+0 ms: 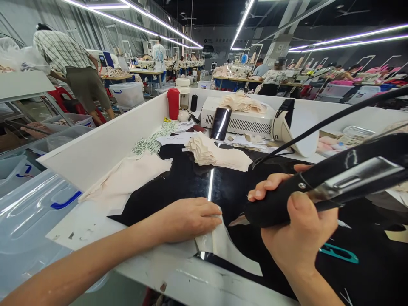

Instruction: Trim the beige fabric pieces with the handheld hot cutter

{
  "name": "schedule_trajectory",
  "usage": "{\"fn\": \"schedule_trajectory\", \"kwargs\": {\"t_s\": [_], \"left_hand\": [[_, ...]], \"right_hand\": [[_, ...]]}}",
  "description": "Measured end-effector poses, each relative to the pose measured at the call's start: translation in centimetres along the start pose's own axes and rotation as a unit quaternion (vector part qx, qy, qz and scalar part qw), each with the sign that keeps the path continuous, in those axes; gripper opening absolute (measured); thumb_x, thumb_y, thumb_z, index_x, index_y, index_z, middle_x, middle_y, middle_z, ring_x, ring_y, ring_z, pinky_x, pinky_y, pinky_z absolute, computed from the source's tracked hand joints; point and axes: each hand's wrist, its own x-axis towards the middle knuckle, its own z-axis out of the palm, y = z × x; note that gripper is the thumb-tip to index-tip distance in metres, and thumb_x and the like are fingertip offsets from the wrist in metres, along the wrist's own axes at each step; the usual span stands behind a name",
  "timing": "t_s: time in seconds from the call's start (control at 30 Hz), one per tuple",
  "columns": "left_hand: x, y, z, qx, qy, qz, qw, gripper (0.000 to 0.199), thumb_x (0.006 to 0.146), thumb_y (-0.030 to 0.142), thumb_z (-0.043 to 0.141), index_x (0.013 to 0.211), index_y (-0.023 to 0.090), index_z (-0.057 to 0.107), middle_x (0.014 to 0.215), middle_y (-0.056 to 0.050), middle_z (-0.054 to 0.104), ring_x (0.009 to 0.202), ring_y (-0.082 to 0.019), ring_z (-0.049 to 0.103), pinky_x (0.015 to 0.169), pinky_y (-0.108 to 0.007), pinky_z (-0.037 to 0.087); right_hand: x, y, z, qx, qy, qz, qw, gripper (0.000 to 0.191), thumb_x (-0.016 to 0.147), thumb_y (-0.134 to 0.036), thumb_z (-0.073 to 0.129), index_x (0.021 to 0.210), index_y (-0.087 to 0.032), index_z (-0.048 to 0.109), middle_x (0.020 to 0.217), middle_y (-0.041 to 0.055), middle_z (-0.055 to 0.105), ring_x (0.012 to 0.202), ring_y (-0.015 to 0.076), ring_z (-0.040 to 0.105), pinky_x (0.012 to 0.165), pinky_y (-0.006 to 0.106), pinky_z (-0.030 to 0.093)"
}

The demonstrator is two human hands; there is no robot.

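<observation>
My left hand [194,219] lies palm down, fingers close together and stretched out, on a pale, curved cut piece [234,250] at the table's front edge. My right hand [302,231] is wrapped round a thick black hand tool with a metal lever [350,174]. The tool's rounded end points left, above the black work surface [178,182], to the right of the pale piece. I cannot make out its exact kind. A stack of pale cut fabric pieces [219,155] lies beyond my hands, and more pale fabric [127,172] lies to the left.
Beyond the fabric are a phone [221,123], a white vented box [239,121], a red cup [173,103] and a tangle of pale green cord [146,145]. A teal tool [339,253] lies at right. Clear plastic bins [28,216] stand at left. Other people work farther back.
</observation>
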Motion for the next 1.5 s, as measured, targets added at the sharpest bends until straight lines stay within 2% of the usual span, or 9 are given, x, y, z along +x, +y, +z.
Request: {"fn": "schedule_trajectory", "kwargs": {"t_s": [0.13,0.23,0.37,0.57,0.73,0.93,1.2,1.33,1.5], "left_hand": [[0.9,0.5,-0.4,-0.016,-0.021,0.017,1.000,0.020,0.121,0.017,0.058,0.117,0.013,0.077,0.117,-0.010,0.083,0.104,-0.020,0.079,0.101,-0.033,0.066],[1.1,0.9,-0.5,-0.018,-0.039,0.020,0.999,0.021,0.121,0.017,0.058,0.112,0.015,0.077,0.109,-0.008,0.081,0.096,-0.020,0.076,0.092,-0.033,0.065],[0.8,1.0,-0.4,-0.017,-0.035,0.016,0.999,0.021,0.121,0.015,0.057,0.113,0.017,0.076,0.110,-0.008,0.080,0.098,-0.019,0.076,0.094,-0.031,0.063],[0.4,0.9,-0.6,-0.027,-0.031,0.015,0.999,0.026,0.122,0.014,0.052,0.116,0.016,0.077,0.114,-0.007,0.082,0.097,-0.018,0.076,0.091,-0.030,0.063],[0.2,1.1,-0.9,-0.033,-0.056,0.002,0.998,0.020,0.120,0.014,0.058,0.121,0.018,0.077,0.118,-0.007,0.082,0.101,-0.017,0.079,0.100,-0.030,0.064],[-0.3,0.9,-0.8,-0.045,-0.075,-0.009,0.996,0.015,0.119,0.020,0.065,0.127,0.021,0.077,0.123,-0.006,0.082,0.105,-0.016,0.081,0.108,-0.030,0.062],[-0.9,0.8,-0.4,-0.025,-0.065,-0.002,0.998,0.016,0.120,0.023,0.063,0.126,0.023,0.077,0.128,-0.006,0.081,0.108,-0.017,0.080,0.119,-0.034,0.058],[-0.8,0.8,-0.4,-0.026,-0.057,0.001,0.998,0.018,0.121,0.022,0.060,0.127,0.022,0.077,0.127,-0.006,0.081,0.106,-0.017,0.080,0.117,-0.035,0.059],[-0.8,0.8,-0.6,-0.028,-0.064,0.001,0.998,0.023,0.124,0.021,0.053,0.127,0.021,0.076,0.126,-0.007,0.082,0.108,-0.016,0.080,0.116,-0.032,0.058]], "right_hand": [[-0.1,-0.4,-0.3,0.004,0.001,0.000,1.000,0.040,0.083,-0.036,0.094,0.115,-0.028,0.071,0.077,-0.0062,0.075,0.053,0.0183,0.068,0.052,0.033,0.062],[-0.4,-0.2,-0.3,0.008,-0.003,0.003,1.000,0.043,0.085,-0.040,0.096,0.117,-0.029,0.070,0.080,-0.0058,0.075,0.055,0.0181,0.069,0.053,0.033,0.062],[-0.7,0.3,-0.2,0.007,-0.011,-0.004,1.000,0.048,0.086,-0.047,0.098,0.119,-0.029,0.069,0.081,-0.0058,0.073,0.056,0.0180,0.069,0.055,0.034,0.062],[-0.9,0.5,0.0,0.015,-0.016,0.007,1.000,0.051,0.085,-0.050,0.101,0.118,-0.028,0.069,0.083,-0.0060,0.074,0.058,0.0167,0.069,0.058,0.032,0.062],[-1.1,0.6,0.0,0.017,-0.019,0.014,1.000,0.051,0.084,-0.051,0.102,0.116,-0.029,0.069,0.081,-0.0068,0.074,0.058,0.0169,0.069,0.058,0.032,0.061],[-1.6,0.5,-0.2,-0.008,-0.036,0.013,0.999,0.043,0.092,-0.047,0.097,0.119,-0.029,0.068,0.085,-0.0048,0.075,0.062,0.0188,0.071,0.060,0.036,0.063],[-1.4,-0.4,-0.4,0.033,-0.019,0.008,0.999,0.050,0.084,-0.045,0.103,0.119,-0.027,0.072,0.081,-0.0060,0.078,0.058,0.0166,0.071,0.056,0.031,0.065],[-1.7,-0.2,-0.4,0.033,-0.026,0.011,0.999,0.051,0.084,-0.048,0.103,0.119,-0.028,0.072,0.080,-0.0060,0.077,0.058,0.0170,0.071,0.057,0.032,0.064],[-1.9,0.0,-0.7,0.001,-0.034,0.017,0.999,0.041,0.092,-0.043,0.098,0.119,-0.029,0.070,0.084,-0.0049,0.076,0.062,0.0180,0.071,0.061,0.035,0.064]]}}
